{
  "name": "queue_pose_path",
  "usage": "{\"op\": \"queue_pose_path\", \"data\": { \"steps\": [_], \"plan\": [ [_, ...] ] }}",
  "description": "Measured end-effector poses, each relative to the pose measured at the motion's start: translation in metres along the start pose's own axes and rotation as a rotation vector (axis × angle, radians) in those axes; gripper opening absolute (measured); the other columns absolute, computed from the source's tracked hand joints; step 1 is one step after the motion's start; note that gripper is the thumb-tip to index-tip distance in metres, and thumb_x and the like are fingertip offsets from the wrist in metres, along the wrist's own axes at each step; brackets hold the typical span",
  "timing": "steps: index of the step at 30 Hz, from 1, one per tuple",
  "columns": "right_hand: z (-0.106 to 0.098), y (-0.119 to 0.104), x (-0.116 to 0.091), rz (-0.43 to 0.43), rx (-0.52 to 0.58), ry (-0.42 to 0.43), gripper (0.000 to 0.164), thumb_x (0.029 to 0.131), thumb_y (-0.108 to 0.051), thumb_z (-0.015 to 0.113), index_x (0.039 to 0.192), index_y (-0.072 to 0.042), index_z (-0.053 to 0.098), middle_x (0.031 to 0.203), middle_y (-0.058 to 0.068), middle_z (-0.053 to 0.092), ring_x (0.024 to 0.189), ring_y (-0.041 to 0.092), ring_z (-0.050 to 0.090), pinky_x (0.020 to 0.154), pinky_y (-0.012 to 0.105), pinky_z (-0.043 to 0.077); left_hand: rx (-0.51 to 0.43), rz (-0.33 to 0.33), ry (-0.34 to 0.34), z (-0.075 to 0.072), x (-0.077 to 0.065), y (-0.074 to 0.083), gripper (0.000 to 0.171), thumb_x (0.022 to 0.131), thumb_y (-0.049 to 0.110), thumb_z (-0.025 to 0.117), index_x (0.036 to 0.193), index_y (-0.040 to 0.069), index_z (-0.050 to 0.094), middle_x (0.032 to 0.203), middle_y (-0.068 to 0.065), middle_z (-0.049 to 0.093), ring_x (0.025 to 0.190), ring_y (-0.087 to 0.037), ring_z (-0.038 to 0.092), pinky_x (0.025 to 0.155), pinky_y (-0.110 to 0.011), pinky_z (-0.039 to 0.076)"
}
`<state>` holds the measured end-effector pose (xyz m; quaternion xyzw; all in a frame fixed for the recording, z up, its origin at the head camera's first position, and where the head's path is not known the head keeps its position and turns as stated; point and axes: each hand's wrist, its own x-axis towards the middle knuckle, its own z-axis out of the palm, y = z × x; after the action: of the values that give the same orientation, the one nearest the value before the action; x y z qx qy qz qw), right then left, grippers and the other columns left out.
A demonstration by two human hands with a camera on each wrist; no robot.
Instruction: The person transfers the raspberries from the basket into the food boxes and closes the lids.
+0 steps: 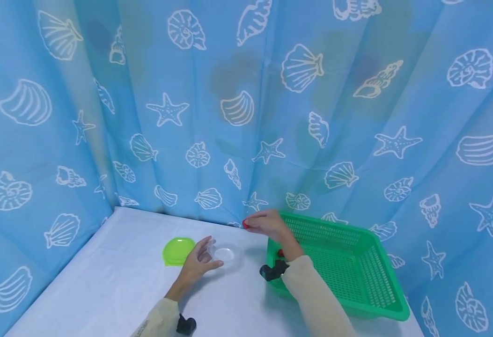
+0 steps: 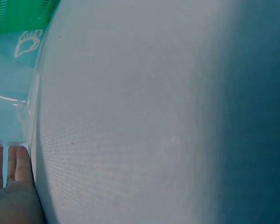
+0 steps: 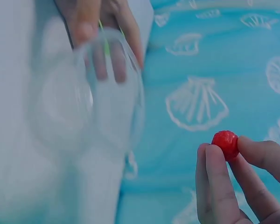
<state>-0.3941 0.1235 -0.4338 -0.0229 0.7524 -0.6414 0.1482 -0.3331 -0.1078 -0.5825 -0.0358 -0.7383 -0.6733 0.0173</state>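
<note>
My right hand [image 1: 266,223] is raised over the near-left rim of the green basket [image 1: 339,262], pinching a small red bumpy ball [image 3: 225,144] between thumb and fingertips. To its left, a clear round plastic container [image 1: 224,255] stands on the white table with its mouth up. My left hand [image 1: 197,262] holds this container from the left, thumb at the front and fingers round the back. The left wrist view shows those fingertips [image 2: 22,161] against the clear wall. I see nothing inside the container. Just behind the left hand lies a bright green lid [image 1: 179,251].
Inside the basket, near its left wall, is another small red thing [image 1: 281,252], partly hidden by the right wrist. A blue curtain [image 1: 238,140] with white shell prints hangs behind and beside the white table [image 1: 115,262].
</note>
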Motion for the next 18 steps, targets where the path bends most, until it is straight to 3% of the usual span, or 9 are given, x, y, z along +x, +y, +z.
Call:
{"op": "queue_pose_path", "data": {
  "steps": [5,10,18],
  "plan": [
    [0.032,0.014,0.006,0.024,-0.055,0.004,0.027,0.088,-0.010,0.073,0.110,0.006,0.069,0.102,0.017,0.070,0.091,0.026,0.070,0.086,0.040,0.056,-0.001,-0.002,0.002,0.000,0.001,-0.003,0.086,0.076,0.020,0.085,0.148,0.018,0.039,0.147,-0.006,0.047,0.138,-0.031,0.039,0.106,-0.044,0.039],
    [0.059,0.030,0.010,0.032,-0.161,0.068,0.023,0.086,-0.012,0.075,0.105,0.000,0.074,0.100,0.014,0.071,0.088,0.024,0.071,0.078,0.033,0.058,0.024,-0.003,-0.003,0.002,0.001,-0.005,0.088,0.076,0.027,0.085,0.149,0.022,0.038,0.150,-0.006,0.044,0.139,-0.032,0.037,0.105,-0.044,0.040],
    [0.086,0.047,0.015,0.062,-0.379,0.122,0.013,0.087,-0.016,0.074,0.096,-0.006,0.076,0.091,0.008,0.072,0.080,0.019,0.070,0.075,0.030,0.059,0.051,-0.017,-0.014,0.000,0.000,-0.005,0.090,0.077,0.028,0.084,0.152,0.025,0.034,0.155,-0.004,0.035,0.141,-0.029,0.035,0.104,-0.040,0.042]
  ]
}}
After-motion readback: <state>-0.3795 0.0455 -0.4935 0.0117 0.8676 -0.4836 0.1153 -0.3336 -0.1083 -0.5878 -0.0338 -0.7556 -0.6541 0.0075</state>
